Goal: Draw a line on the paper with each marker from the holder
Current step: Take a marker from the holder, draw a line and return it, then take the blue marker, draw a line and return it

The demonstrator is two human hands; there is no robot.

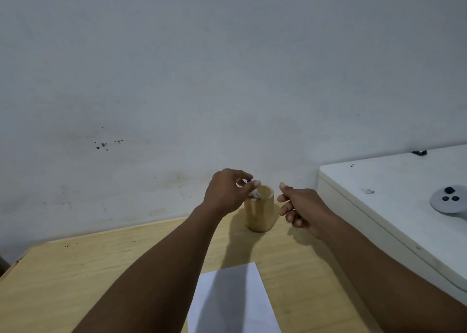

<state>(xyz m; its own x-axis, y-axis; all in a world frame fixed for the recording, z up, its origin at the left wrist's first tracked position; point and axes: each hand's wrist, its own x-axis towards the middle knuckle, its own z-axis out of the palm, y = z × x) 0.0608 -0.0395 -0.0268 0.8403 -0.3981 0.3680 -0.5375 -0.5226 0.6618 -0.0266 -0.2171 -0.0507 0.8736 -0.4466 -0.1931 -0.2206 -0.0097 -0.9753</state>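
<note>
Left hand (225, 193) grip pinching marker (252, 188) (blue-tipped) over holder (260, 212), right hand (300, 206) grip loosely curled, empty.

Two bare forearms (no sleeves, rings or watch).

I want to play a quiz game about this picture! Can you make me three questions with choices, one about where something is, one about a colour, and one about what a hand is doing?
1. Where is the holder?
A. On the paper
B. On the wooden table, beyond the paper
C. On the white counter

2. What colour is the marker's end?
A. Blue
B. Red
C. Green

3. What is the left hand doing?
A. Lying flat on the table
B. Pinching a marker at the holder
C. Pressing the paper

Answers:
1 B: it stands on the table past the paper.
2 A: the marker has a blue tip.
3 B: the left hand has its fingers closed on the marker; the right hand holds nothing.
</note>
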